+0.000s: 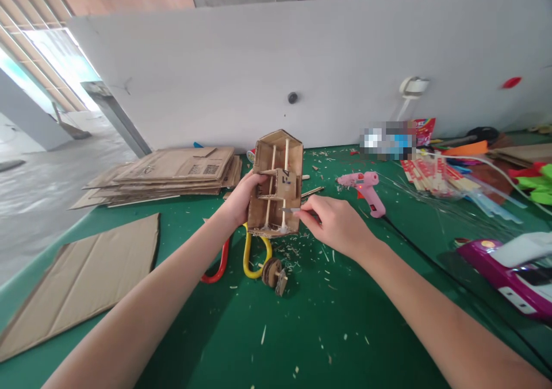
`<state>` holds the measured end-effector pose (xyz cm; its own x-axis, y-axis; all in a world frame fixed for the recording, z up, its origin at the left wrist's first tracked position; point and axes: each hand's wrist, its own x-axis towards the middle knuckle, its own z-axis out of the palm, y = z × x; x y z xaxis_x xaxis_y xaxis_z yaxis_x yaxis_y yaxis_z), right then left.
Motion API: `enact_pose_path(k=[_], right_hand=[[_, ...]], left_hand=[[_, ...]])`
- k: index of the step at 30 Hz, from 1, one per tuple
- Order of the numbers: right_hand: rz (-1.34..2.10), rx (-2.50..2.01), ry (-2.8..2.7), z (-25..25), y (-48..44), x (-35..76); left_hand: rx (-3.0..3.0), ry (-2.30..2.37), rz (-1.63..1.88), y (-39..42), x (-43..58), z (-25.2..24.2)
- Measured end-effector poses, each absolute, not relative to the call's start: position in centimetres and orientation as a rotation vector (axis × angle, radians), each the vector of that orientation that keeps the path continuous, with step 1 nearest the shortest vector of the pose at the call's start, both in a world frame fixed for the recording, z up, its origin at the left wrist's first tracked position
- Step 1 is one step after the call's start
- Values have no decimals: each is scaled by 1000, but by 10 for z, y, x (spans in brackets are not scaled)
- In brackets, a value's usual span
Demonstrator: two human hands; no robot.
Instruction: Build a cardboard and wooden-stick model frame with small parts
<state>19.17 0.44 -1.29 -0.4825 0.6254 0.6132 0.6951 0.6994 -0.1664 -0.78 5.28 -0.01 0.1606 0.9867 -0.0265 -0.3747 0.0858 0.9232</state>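
Observation:
A small cardboard frame [282, 186] with two pale sticks running lengthwise inside it is held up above the green table. My left hand [245, 198] grips its left side, fingers closed round the edge. At its lower right side is my right hand [330, 219], pinching a thin blade [291, 209] whose tip lies against the right stick. Whitish glue shows at the bottom ends of the sticks. Below the frame lie red-handled scissors [221, 265], a yellow handle [246, 256] and a small piece of round cardboard discs [272, 272].
Stacked cardboard [181, 169] and a flat sheet [86, 277] lie left. Right are a pink glue gun [366, 190] with a black cord, wooden sticks [444, 176] and a magenta-and-white device [509, 274]. Shavings litter the green table [241, 343]; a white panel [215, 78] stands behind.

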Motion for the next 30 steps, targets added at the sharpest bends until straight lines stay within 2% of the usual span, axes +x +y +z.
enact_pose_path(k=[9, 18, 30], right_hand=[[-117, -1028, -2213, -10, 3, 195], [-509, -978, -2441, 4, -14, 181], [-644, -1206, -2450, 13, -20, 179]], left_hand=[[957, 867, 1293, 59, -12, -12], [1192, 841, 1323, 46, 4, 0], [1327, 995, 1374, 39, 19, 7]])
